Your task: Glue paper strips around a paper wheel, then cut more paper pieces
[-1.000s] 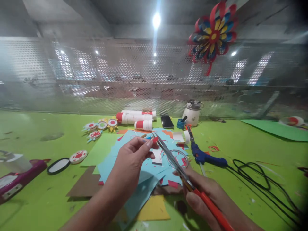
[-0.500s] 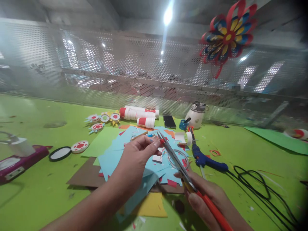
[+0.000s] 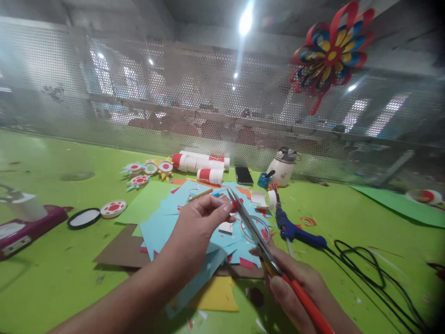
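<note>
Left hand [image 3: 196,222] is raised over the table [image 3: 52,278], fingertips pinched closed on a small red paper scrap [image 3: 235,204]. Right hand [image 3: 295,290] is closed round the orange handles of the scissors [image 3: 259,239]; blades point up and away, tips right at the scrap, touching or just beside it, can't tell which. Below the hands lies a pile of light blue paper sheets [image 3: 167,222] with red offcuts, over brown and yellow card. Blue glue gun [image 3: 295,230] lies just right of the pile, its black cord [image 3: 368,264] trailing right. Paper rolls [image 3: 200,166], phone [image 3: 242,175] and white jug [image 3: 283,167] sit near the mesh screen. Paper flower [image 3: 330,51] hangs above.
</note>
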Action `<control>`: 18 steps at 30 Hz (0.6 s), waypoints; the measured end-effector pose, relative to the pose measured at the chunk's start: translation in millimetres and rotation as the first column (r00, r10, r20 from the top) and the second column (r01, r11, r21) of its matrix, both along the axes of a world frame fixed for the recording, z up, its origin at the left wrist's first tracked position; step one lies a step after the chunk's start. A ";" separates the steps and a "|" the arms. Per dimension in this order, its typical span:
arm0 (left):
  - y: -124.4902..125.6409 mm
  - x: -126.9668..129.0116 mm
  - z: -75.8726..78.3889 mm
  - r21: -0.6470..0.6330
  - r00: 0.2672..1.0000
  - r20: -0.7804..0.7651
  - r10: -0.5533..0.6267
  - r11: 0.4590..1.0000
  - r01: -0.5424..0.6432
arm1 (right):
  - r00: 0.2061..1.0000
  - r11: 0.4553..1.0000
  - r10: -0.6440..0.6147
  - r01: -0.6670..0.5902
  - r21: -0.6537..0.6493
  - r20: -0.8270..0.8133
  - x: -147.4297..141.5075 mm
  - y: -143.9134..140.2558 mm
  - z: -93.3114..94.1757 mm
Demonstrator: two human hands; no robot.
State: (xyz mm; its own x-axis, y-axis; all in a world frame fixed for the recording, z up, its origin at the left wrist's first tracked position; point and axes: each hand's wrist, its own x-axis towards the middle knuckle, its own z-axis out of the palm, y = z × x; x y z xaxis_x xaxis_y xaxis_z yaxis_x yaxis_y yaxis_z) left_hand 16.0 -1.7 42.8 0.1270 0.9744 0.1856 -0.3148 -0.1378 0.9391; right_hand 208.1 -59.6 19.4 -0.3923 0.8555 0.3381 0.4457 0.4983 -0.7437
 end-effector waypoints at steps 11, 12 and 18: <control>-0.7 0.7 0.4 -0.025 1.000 0.008 0.002 1.000 -0.002 | 0.999 0.999 0.046 -0.046 -0.025 -0.005 -0.1 0.4 2.6; -0.6 0.7 0.6 -0.029 1.000 0.013 -0.001 1.000 0.001 | 0.999 0.999 0.039 -0.040 -0.025 -0.019 -0.4 0.0 1.3; -1.4 0.2 1.5 -0.047 0.999 0.039 -0.017 0.999 0.019 | 0.998 0.998 0.031 -0.034 -0.059 -0.061 -1.6 1.1 -2.5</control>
State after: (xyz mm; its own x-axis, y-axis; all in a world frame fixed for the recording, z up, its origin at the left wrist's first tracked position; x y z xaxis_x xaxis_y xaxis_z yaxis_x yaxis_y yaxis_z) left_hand 16.2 -3.1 44.2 0.1386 0.9797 0.1447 -0.3529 -0.0876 0.9315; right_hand 206.5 -58.5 16.9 -0.4007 0.8622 0.3099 0.3840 0.4652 -0.7976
